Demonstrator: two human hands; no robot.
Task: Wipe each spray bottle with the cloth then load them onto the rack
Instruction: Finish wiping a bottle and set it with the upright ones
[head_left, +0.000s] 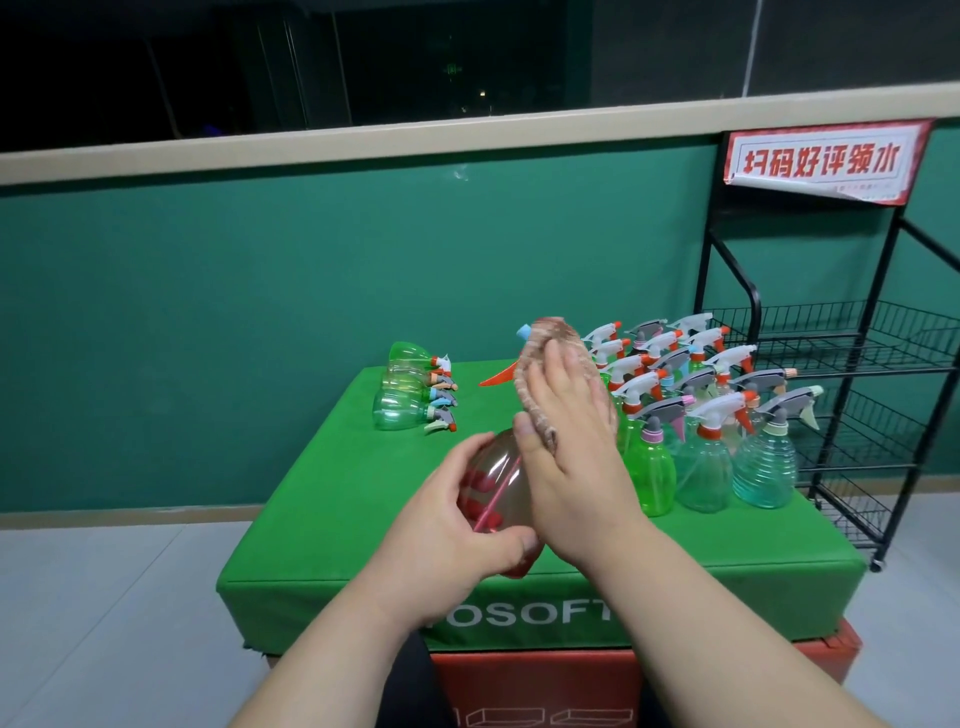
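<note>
My left hand (457, 525) grips the base of a clear reddish spray bottle (498, 483), held tilted away from me over the green padded block (322, 519). My right hand (571, 441) lies with straight fingers on a pinkish cloth (540, 364) and presses it against the bottle's upper part. The bottle's orange trigger (498, 376) and blue nozzle (523, 330) stick out past the cloth. Several spray bottles (701, 405) stand upright at the block's right side. A few green ones (410, 395) lie on their sides at the back left. The black wire rack (857, 364) stands to the right.
A green wall with a pale ledge runs behind the block. A red and white sign (815, 161) tops the rack, whose wire shelves hold nothing visible. The green block sits on a red block (571, 680). Grey floor lies to the left.
</note>
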